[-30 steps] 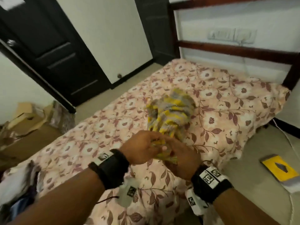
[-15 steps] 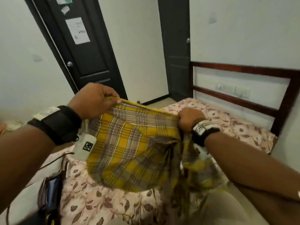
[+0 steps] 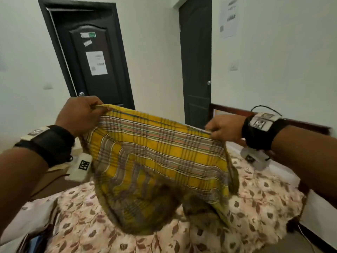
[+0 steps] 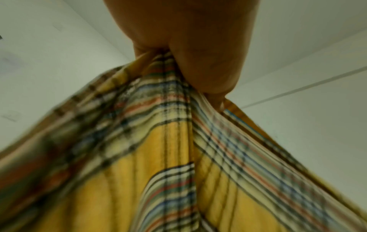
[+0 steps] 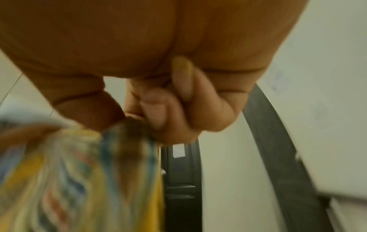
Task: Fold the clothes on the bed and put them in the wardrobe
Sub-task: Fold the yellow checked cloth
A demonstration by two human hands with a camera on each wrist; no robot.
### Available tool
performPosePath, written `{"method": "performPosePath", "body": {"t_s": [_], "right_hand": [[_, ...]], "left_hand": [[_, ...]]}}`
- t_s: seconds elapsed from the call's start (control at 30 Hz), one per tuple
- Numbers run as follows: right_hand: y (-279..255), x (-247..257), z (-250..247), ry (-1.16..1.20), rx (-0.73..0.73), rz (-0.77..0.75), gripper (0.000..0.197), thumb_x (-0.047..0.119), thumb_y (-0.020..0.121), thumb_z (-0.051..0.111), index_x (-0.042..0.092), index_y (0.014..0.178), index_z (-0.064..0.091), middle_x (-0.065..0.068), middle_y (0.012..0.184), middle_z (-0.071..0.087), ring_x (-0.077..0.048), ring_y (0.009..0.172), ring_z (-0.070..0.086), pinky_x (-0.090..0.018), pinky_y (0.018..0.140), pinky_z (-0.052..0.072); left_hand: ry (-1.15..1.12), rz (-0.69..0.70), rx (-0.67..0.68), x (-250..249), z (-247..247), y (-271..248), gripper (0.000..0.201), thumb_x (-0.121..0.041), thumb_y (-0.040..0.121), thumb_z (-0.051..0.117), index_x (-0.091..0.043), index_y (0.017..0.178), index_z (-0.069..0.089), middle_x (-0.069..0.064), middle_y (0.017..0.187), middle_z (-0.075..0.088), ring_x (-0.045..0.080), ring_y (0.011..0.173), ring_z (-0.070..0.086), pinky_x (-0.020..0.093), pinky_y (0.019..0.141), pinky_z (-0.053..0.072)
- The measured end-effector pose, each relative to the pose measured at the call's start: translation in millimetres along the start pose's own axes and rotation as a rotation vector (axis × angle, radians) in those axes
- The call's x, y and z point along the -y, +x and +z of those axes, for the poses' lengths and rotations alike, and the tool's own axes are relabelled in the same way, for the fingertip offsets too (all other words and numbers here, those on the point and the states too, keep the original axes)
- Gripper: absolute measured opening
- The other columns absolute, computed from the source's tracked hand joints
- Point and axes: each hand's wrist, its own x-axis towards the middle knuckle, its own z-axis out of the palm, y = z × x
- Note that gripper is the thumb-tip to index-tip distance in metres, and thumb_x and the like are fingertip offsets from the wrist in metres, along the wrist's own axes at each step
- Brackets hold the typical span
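Note:
A yellow plaid cloth (image 3: 156, 161) hangs spread in the air above the bed (image 3: 255, 207). My left hand (image 3: 82, 114) pinches its top left corner and my right hand (image 3: 224, 127) pinches the top right corner, holding the upper edge stretched between them. The lower part sags in blurred folds down to the floral bedsheet. In the left wrist view the cloth (image 4: 178, 157) runs down from my curled fingers (image 4: 208, 70). The right wrist view shows curled fingers (image 5: 178, 106) gripping the bunched cloth (image 5: 79, 172), blurred.
A dark door (image 3: 91, 61) stands ahead on the left and a second dark door (image 3: 197, 61) to its right. The wooden headboard (image 3: 300, 123) runs behind my right wrist. Other clothes (image 3: 34, 241) lie at the bed's lower left edge.
Both hands lifted the bunched cloth off the bed, then drew apart. The cloth went from a crumpled heap to a wide spread sheet, and my view rose toward the doors.

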Motion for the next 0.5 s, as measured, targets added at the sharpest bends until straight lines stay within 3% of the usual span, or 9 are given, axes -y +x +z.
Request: {"method": "performPosePath", "body": {"t_s": [0.07, 0.13, 0.2, 0.3, 0.37, 0.5], "right_hand": [[2, -13, -6, -0.377, -0.014, 0.139, 0.017, 0.027, 0.095, 0.055, 0.019, 0.095, 0.071, 0.0, 0.087, 0.063, -0.021, 0.082, 0.06, -0.029, 0.074, 0.043], [4, -28, -18, -0.492, -0.086, 0.312, 0.02, 0.028, 0.093, 0.055, 0.019, 0.103, 0.07, -0.007, 0.098, 0.066, -0.027, 0.09, 0.064, -0.029, 0.074, 0.044], [4, -50, -34, -0.504, -0.17, 0.433, 0.024, 0.027, 0.093, 0.055, 0.016, 0.107, 0.07, -0.013, 0.109, 0.069, -0.032, 0.097, 0.067, -0.031, 0.076, 0.047], [2, -82, -52, -0.493, -0.278, 0.494, 0.025, 0.027, 0.09, 0.056, 0.016, 0.104, 0.073, -0.015, 0.107, 0.071, -0.034, 0.094, 0.068, -0.034, 0.079, 0.053], [-3, -98, -57, -0.443, -0.312, 0.556, 0.024, 0.028, 0.087, 0.059, 0.016, 0.102, 0.074, -0.016, 0.106, 0.07, -0.035, 0.092, 0.068, -0.034, 0.08, 0.054], [-13, -130, -43, -0.337, -0.263, 0.64, 0.037, 0.041, 0.071, 0.058, 0.015, 0.091, 0.074, -0.009, 0.092, 0.071, -0.029, 0.08, 0.066, -0.033, 0.077, 0.056]], "left_hand": [[0.009, 0.051, 0.016, -11, -7, 9, 0.021, -0.039, 0.096, 0.068, -0.023, 0.083, 0.071, -0.003, 0.074, 0.064, 0.02, 0.068, 0.058, 0.032, 0.064, 0.039], [0.012, 0.141, 0.015, -24, -11, 15, 0.023, -0.038, 0.095, 0.07, -0.023, 0.077, 0.068, -0.009, 0.064, 0.059, 0.009, 0.06, 0.053, 0.026, 0.056, 0.036], [0.004, 0.19, -0.028, -31, -17, 23, 0.027, -0.039, 0.096, 0.07, -0.022, 0.075, 0.067, -0.011, 0.062, 0.057, 0.004, 0.059, 0.052, 0.022, 0.057, 0.037], [0.032, 0.192, -0.045, -22, -28, 36, 0.031, -0.044, 0.097, 0.068, -0.022, 0.076, 0.067, -0.004, 0.063, 0.06, 0.01, 0.059, 0.054, 0.028, 0.057, 0.038], [0.071, 0.157, -0.053, -3, -35, 39, 0.037, -0.052, 0.097, 0.065, -0.022, 0.075, 0.067, 0.001, 0.064, 0.061, 0.021, 0.059, 0.056, 0.034, 0.061, 0.04], [0.091, -0.001, -0.087, 55, -46, 30, 0.053, -0.073, 0.084, 0.051, -0.025, 0.067, 0.063, 0.004, 0.064, 0.065, 0.033, 0.064, 0.062, 0.043, 0.066, 0.05]]}}
